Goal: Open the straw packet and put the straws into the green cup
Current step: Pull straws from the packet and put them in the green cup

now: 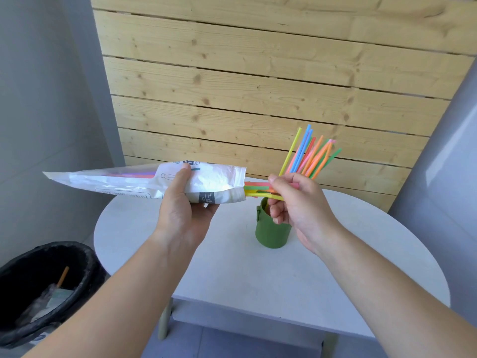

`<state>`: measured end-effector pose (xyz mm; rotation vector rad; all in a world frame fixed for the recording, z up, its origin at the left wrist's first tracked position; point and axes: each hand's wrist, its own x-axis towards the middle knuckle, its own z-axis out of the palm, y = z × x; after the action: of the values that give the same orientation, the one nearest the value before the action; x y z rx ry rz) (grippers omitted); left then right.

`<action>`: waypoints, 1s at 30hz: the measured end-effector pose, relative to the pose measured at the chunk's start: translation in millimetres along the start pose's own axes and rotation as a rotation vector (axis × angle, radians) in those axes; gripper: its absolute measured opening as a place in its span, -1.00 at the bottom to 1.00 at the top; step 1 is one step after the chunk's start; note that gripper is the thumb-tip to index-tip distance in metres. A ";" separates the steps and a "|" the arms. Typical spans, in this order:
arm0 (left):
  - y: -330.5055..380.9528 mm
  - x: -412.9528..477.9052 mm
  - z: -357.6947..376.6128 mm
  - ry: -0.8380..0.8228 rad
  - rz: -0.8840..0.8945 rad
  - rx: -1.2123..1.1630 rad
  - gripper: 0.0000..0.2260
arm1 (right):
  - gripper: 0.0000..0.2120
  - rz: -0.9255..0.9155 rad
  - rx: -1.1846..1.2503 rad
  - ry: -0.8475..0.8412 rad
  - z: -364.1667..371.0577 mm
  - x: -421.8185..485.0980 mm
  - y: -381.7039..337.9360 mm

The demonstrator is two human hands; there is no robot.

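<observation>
- Above a white table, the left hand [185, 215] grips a straw packet [116, 180] near its open end, thumb pressed on top and fingers curled underneath.
- The packet lies almost level in the air, its long axis running left to right. The flat sealed end points left and the open mouth points right.
- It is white, crinkled plastic with grey print, and coloured straws show faintly through its clear upper side.
- Straws [258, 188] in orange, green and yellow poke out of the mouth, pointing right along the same line as the packet.
- The right hand [296, 202] meets them just beside the mouth. Its thumb and forefinger pinch the ends of these straws, and the other fingers are curled in below.
- Both forearms reach forward from the bottom of the view, the left angled right and the right angled left.
- A green cup [271, 233] stands upright on the table directly under the right hand, partly hidden by it.
- More loose straws [307, 156], yellow, blue, pink, orange and green, fan up and to the right from behind the right hand. Their lower ends are hidden.
- The table [335, 280] is round-edged.
- A black-lined bin [87, 254] sits on the floor at lower left, holding some litter.
- A wall of pale wooden planks [258, 73] stands behind.
</observation>
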<state>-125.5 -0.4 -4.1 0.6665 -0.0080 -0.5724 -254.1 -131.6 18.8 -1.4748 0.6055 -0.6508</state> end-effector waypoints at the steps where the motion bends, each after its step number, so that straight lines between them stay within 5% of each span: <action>1: -0.6 0.1 0.0 -0.001 -0.001 0.003 -0.85 | -0.83 0.024 0.002 -0.018 1.4 -1.3 0.4; 15: -0.8 -1.8 0.5 -0.015 -0.010 -0.026 -0.90 | -0.94 -0.089 -0.213 -0.104 -14.3 3.1 -13.5; 22: 0.0 -2.5 2.1 -0.040 0.021 0.020 -0.88 | -0.96 0.093 -0.017 -0.106 -17.8 6.0 -13.0; 30: 1.0 -1.0 0.5 -0.006 0.016 -0.008 -0.87 | -0.95 0.029 -0.064 -0.106 -32.7 9.9 -23.3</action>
<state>-125.9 0.4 -2.9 0.6565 -0.0162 -0.5590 -271.4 -161.2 41.9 -1.5473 0.5690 -0.5319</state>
